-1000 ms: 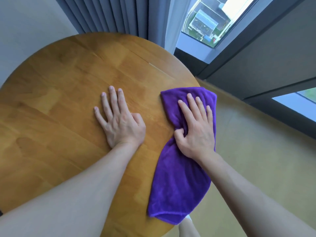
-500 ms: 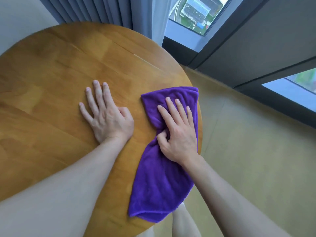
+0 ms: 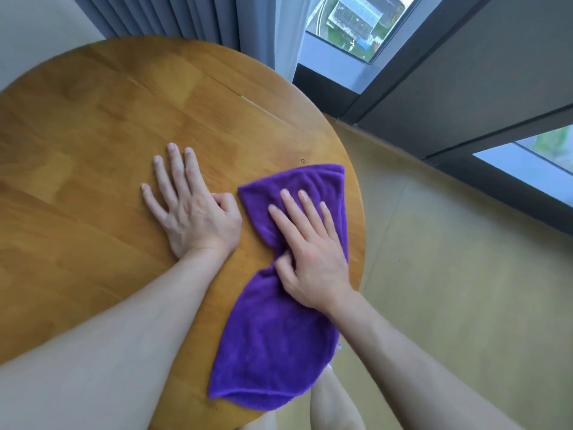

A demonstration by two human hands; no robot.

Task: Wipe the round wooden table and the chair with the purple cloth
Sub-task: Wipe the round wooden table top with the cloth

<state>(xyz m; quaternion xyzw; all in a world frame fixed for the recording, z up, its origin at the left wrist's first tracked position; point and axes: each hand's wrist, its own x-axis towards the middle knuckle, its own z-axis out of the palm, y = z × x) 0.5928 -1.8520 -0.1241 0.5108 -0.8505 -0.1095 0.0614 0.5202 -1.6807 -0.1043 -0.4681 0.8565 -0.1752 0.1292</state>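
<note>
Two hands: both lie on the table top, near each other.
Right hand (image 3: 310, 246): palm down on the purple cloth (image 3: 279, 330), four fingers straight and pressing flat; the thumb bends in and bunches a fold of cloth under it.
Left hand (image 3: 192, 209): flat on the bare wood just beside the cloth, fingers straight and a little spread, holding nothing; it seems to steady the person.
Purple cloth: it lies along the right side of the round wooden table (image 3: 93, 135), its far end close to the rim, its near end hanging a little over the edge.
Step in hand: the table is being wiped, I judge, at its right border. The chair is not in view, so that part is probably not done.
Next move: the wide left and far areas look not covered by the cloth; the hand should slide the cloth there with even pressure, and the left hand must lift out of its way.
Around: grey curtain (image 3: 173, 20) behind the table, window (image 3: 356, 23) to the right, yellowish floor (image 3: 449, 274) below.
In the way: only the left hand; near the rim the cloth may slip off.
</note>
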